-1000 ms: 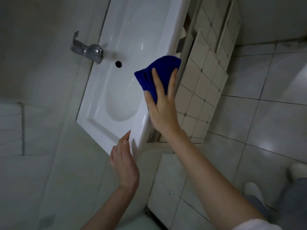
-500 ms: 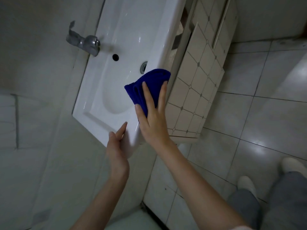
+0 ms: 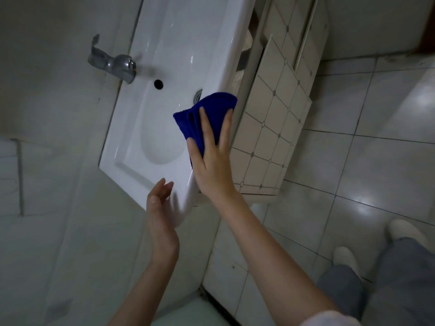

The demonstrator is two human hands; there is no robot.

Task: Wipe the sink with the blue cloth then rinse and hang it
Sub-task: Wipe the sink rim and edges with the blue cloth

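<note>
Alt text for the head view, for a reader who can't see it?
The right hand presses a blue cloth flat against the front edge of a white sink. The left hand is open beside the sink's near corner.

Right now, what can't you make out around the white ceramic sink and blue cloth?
Head view:
- Round metal drain: partly behind the blue terry cloth.
- White ceramic sink front rim: covered by cloth and right hand.
- Left hand: motion-blurred; contact with sink unclear.
</note>
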